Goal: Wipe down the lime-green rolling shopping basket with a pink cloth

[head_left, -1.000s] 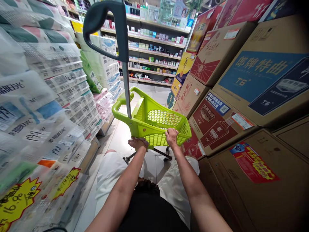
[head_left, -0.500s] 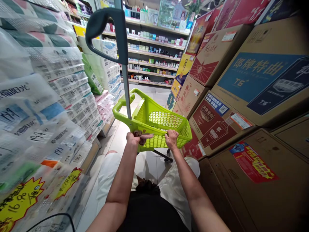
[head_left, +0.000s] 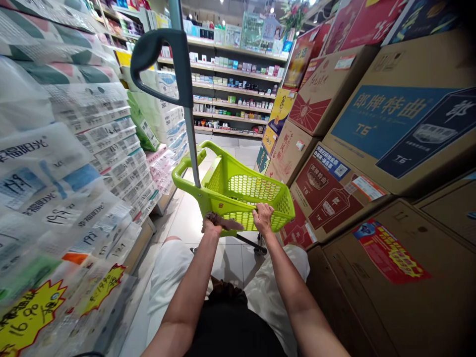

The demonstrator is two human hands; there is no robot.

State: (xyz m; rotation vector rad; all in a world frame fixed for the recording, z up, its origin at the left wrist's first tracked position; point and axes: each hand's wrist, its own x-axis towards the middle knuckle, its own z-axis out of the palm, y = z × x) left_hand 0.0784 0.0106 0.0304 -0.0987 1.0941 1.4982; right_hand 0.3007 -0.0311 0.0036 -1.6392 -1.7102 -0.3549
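Stacked cartons [head_left: 394,124] rise close by on the right of the right hand [head_left: 264,218], so strokes on that side probably want the elbow tucked in. The green wheeled cart [head_left: 238,207] lies straight ahead, between and beyond the two hands, its pierced near side facing them; because it could roll, a steady brace should matter more than hard rubbing. Its dark handle [head_left: 183,69] towers above and to the left of the left hand [head_left: 211,228] — worth giving room on any upward pass.

Both arms reach forward and down, elbows only slightly bent. The right hand is closed, fingers hooked over the cart's near edge. The left hand sits lower, at the foot of the near side, apparently closed on the cloth [head_left: 227,223], though most fingers are hidden. The cloth trails toward the right hand — spread flatter under the palm, it would likely cover more.
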